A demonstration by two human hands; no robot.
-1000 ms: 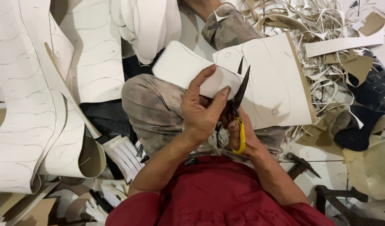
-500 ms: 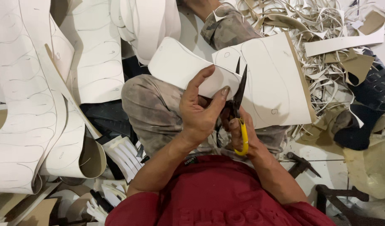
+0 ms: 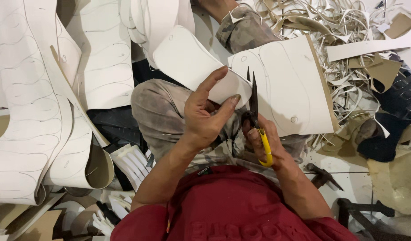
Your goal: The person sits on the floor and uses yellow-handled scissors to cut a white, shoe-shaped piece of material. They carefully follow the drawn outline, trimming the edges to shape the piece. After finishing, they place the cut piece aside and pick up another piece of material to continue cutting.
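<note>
One white sheet point(image 3: 277, 85), tan-backed, pencilled with curved outlines, lies across the person's lap; its cut flap curls up to the left. One left hand point(image 3: 205, 116), grip clamped on that flap, thumb pressed to its edge. One right hand point(image 3: 263, 143), grip closed around the yellow-handled scissors point(image 3: 254, 116), single pair, dark blades nearly together and pointing up into the cut. Two knees in mottled trousers point(image 3: 165, 116) under the sheet. Several long marked white strips point(image 3: 31, 98) stand to the left. A heap of thin white offcuts point(image 3: 348, 27) crowds the upper right. One dark hammer point(image 3: 324, 174) lies on the pale floor point(image 3: 348, 187) by the right forearm.
</note>
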